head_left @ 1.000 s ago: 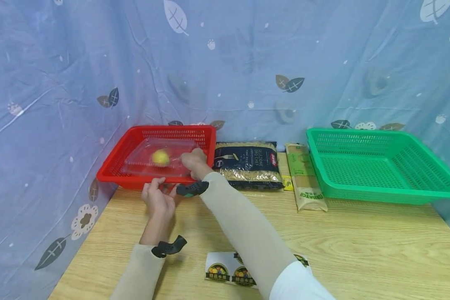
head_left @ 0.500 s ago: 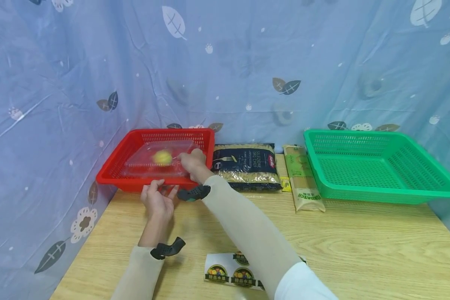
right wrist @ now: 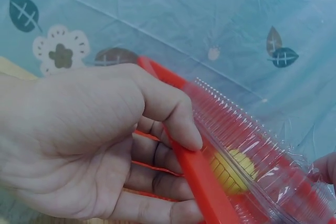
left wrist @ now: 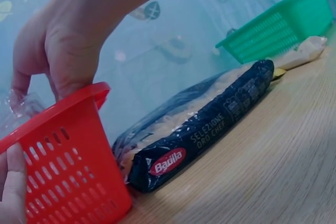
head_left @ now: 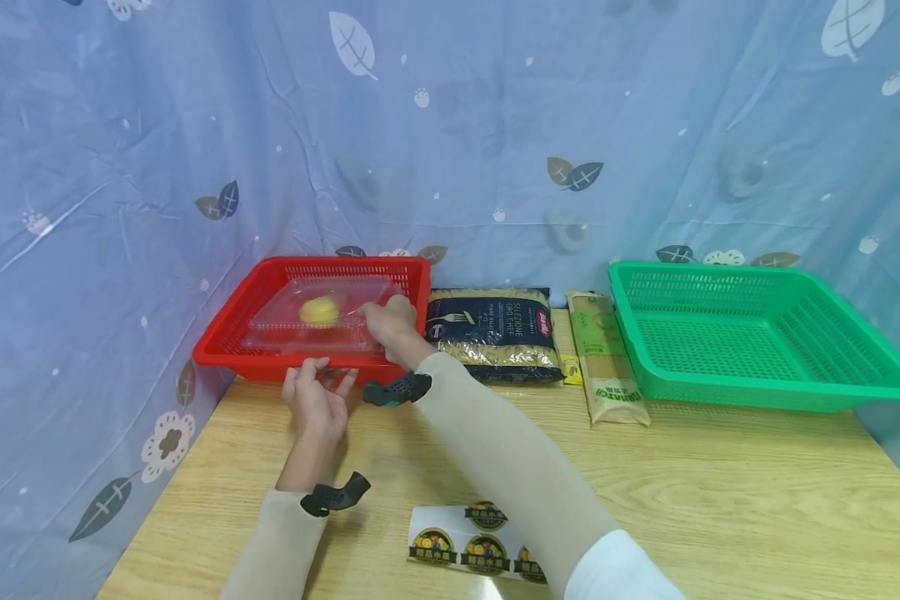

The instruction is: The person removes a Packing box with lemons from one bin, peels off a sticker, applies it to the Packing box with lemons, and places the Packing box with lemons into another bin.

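Note:
A red basket (head_left: 228, 333) stands at the left, and a lidded clear plastic box (head_left: 285, 312) with a ribbed edge lies in it. Through the plastic shows a roundish yellow thing (head_left: 319, 312), its kind unclear. My left hand (head_left: 318, 400) grips the basket's front rim from below; in the right wrist view the thumb of this left hand (right wrist: 89, 140) lies over the rim. Reaching over the basket's right end, my right hand (head_left: 392, 325) pinches the right end of the box. In the left wrist view the fingertips of this right hand (left wrist: 68, 45) are partly hidden behind the rim.
A bag of penne pasta (head_left: 491, 333) lies right of the red basket. Beyond it are a small yellow packet (head_left: 572, 369), a long noodle pack (head_left: 603, 350) and a green basket (head_left: 780, 392). A sticker sheet (head_left: 450, 537) lies near the front, partly under the right arm.
The yellow thing has shifted slightly back and forth inside the box and blurred midway. The right forearm has moved a little to the right. The left hand keeps its place at the rim.

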Demonstrator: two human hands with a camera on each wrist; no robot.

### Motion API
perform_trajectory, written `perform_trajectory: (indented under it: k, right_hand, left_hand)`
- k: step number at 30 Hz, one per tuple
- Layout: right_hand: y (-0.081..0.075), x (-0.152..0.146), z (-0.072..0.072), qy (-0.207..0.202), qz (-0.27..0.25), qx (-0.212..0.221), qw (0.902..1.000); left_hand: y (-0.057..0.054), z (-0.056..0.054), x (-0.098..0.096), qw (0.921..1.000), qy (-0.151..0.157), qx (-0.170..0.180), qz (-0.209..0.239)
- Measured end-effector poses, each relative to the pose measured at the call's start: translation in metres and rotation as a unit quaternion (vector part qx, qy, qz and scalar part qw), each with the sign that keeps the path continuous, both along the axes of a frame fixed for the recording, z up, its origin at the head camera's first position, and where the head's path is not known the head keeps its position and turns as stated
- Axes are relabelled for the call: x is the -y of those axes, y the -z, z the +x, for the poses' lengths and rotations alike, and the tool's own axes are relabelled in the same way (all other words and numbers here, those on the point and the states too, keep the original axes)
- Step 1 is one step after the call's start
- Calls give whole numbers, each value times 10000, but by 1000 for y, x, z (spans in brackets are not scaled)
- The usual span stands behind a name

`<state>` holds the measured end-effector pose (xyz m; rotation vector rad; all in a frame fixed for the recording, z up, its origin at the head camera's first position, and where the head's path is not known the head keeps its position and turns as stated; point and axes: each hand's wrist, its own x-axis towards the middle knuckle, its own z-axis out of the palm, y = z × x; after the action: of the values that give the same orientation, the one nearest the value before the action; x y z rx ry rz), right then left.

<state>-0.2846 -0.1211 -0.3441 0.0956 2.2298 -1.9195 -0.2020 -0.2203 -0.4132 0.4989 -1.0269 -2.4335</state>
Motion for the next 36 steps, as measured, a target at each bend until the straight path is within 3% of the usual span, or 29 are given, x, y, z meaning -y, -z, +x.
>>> perform_trajectory:
  k: [13,23,30,36]
  right_hand:
    - [-22,-22,8,-133,-67,-67,9999]
    - [-38,-41,9,-192,-102,-502,9985]
    - [-49,-67,9,-413,-316,-695,9962]
    - [-54,-93,5,-366,-316,-561,9973]
  left_hand:
    - [0,-2,-3,9999,-93,18,49]
    - [-2,0,-2,9997,-63,198,105]
    - [-4,-3,0,9997,-135,-22,218]
    - [-4,-2,2,9995,-39,34,326]
